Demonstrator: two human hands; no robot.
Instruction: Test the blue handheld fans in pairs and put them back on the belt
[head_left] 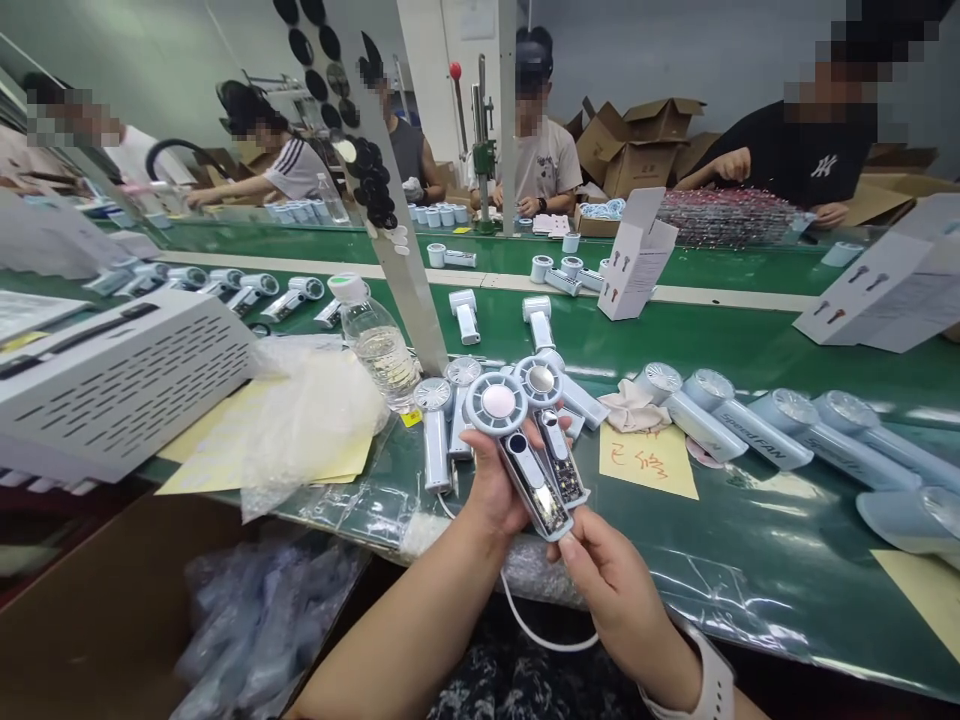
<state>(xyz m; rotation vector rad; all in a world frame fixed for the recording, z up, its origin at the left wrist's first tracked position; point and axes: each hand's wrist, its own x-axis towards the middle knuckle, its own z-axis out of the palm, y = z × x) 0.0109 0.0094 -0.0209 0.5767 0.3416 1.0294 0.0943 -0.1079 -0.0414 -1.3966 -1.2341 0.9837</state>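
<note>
My left hand (491,490) is closed round two light-blue handheld fans above the table's front edge. The nearer handheld fan (534,485) has a round head with a pale pink centre disc and a handle whose front shows a dark button and a shiny strip. Just behind it, the second handheld fan (559,455) has a silver centre disc and a speckled handle front. My right hand (611,560) pinches the bottom end of the nearer fan's handle; its fingertips partly hide that end. A white cable (544,640) loops below my hands, and where its ends go is hidden.
More handheld fans (435,440) lie beside my hands, with a row of fans (757,430) at right. A water bottle (379,345), a vented white box (127,380), yellow paper (652,465) and a metal post (405,250) stand or lie around. Several co-workers sit across the green table.
</note>
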